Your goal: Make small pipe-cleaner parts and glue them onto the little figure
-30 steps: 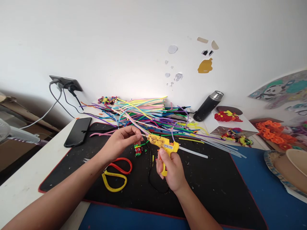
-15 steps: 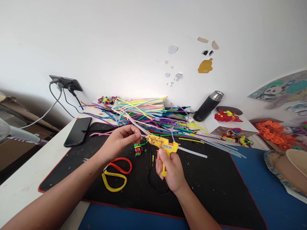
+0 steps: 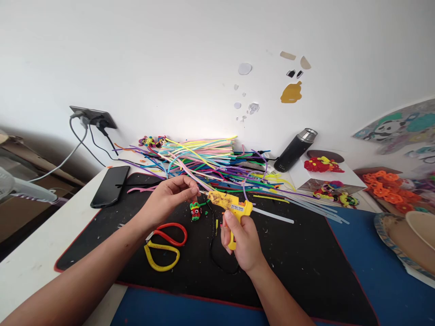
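Note:
My right hand is wrapped round the handle of a yellow glue gun, whose nozzle points left. A clear glue stick sticks out of its back end. The fingertips of my left hand are pinched together right at the nozzle; what they hold is too small to make out. Just below them a small red and green figure lies on the black mat. Scissors with one red and one yellow handle lie under my left forearm, their blades mostly hidden.
A pile of coloured pipe cleaners lies along the wall. A phone is at the left, a black flask at the back right. Finished figures stand on a white box. A black cord loops over the mat.

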Demonstrator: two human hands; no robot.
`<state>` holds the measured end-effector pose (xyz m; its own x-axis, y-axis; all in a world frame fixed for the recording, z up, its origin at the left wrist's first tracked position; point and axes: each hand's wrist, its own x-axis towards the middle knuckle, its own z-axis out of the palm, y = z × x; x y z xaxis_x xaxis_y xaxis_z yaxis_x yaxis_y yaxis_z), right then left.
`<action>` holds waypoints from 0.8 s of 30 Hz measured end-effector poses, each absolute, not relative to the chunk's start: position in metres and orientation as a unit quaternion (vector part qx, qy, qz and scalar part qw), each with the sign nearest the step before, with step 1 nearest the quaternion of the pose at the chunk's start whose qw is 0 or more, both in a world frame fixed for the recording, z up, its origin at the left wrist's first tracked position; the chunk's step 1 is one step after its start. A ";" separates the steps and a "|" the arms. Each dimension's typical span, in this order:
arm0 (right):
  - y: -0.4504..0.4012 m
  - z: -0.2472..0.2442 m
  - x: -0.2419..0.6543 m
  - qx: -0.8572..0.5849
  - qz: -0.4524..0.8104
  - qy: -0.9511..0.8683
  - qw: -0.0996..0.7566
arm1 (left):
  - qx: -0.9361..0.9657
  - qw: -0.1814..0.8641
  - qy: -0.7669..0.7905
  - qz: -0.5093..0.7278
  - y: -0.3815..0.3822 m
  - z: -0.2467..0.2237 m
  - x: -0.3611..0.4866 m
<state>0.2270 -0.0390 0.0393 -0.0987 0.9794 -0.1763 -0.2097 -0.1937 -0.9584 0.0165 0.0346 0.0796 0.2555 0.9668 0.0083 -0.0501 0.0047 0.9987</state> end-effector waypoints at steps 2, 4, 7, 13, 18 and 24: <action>-0.039 0.040 0.227 -0.466 0.616 -0.414 0.481 | 0.546 0.572 0.420 0.445 0.034 0.080 0.017; -0.039 0.040 0.226 -0.465 0.618 -0.412 0.482 | 0.544 0.572 0.424 0.444 0.034 0.081 0.017; -0.039 0.040 0.226 -0.466 0.619 -0.408 0.483 | 0.546 0.569 0.427 0.443 0.033 0.083 0.018; -0.038 0.042 0.227 -0.471 0.617 -0.415 0.475 | 0.549 0.566 0.418 0.451 0.035 0.081 0.017; -0.038 0.043 0.226 -0.473 0.617 -0.414 0.473 | 0.546 0.569 0.414 0.455 0.035 0.079 0.016; -0.037 0.040 0.226 -0.469 0.620 -0.416 0.472 | 0.542 0.569 0.413 0.460 0.032 0.078 0.014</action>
